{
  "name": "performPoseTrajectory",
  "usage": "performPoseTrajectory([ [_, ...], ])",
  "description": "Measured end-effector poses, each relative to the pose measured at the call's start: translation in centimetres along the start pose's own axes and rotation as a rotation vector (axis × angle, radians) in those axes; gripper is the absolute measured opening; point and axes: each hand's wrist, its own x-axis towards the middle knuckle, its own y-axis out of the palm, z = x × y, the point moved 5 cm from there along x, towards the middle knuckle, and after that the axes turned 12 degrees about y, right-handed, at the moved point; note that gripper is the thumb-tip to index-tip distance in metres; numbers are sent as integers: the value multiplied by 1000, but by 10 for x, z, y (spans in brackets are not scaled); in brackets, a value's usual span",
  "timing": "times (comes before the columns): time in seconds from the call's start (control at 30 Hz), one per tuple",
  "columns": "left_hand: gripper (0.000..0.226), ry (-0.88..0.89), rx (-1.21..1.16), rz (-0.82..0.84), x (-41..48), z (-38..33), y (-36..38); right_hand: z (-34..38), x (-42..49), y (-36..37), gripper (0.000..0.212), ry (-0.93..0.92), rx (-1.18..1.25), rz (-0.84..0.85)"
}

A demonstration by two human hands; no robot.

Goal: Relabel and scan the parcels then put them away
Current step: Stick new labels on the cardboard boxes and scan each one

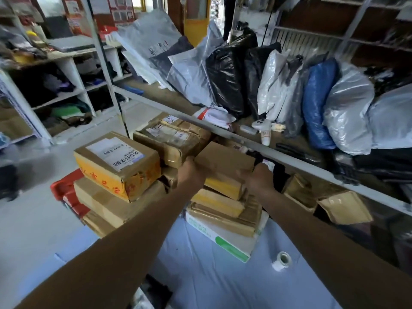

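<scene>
1. I hold the small brown box between my two hands, just past the middle of the view. My left hand grips its 9 o'clock end and my right hand its 3 o'clock end. My fingers curl round the box, and their tips are hidden behind the cardboard.
2. The box sits just below the grey shelf rail, above a stack of flat parcels.
3. The box is plain matte cardboard, rectangular, with no label on the face I see. The parcels under it are taped brown and yellow, creased at the edges.
4. At 9 o'clock stands a labelled carton with orange print and a white barcode sticker.
5. At 5 o'clock a white roll lies on the blue cloth over the bench.
6. At 1 o'clock glossy plastic mailers, grey, black and blue, lean along the shelf.
7. A dark shape beside my right hand is too blurred to make out.
</scene>
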Motion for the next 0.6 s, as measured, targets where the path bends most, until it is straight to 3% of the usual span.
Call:
performPoseTrajectory([
  [0.13,51,17,-17,-41,0,2,-1,3,1,-1,48,16,23,-14],
  [0.3,67,39,-117,-84,-14,-12,-9,1,-19,-13,43,12,88,-59],
  [0.43,67,111,-142,-72,-43,-27,-9,-16,-57,-35,34,5,151,-139],
  [0.6,64,88,-181,43,-91,-43,14,-62,-104,-69,48,24,228,-261],
])
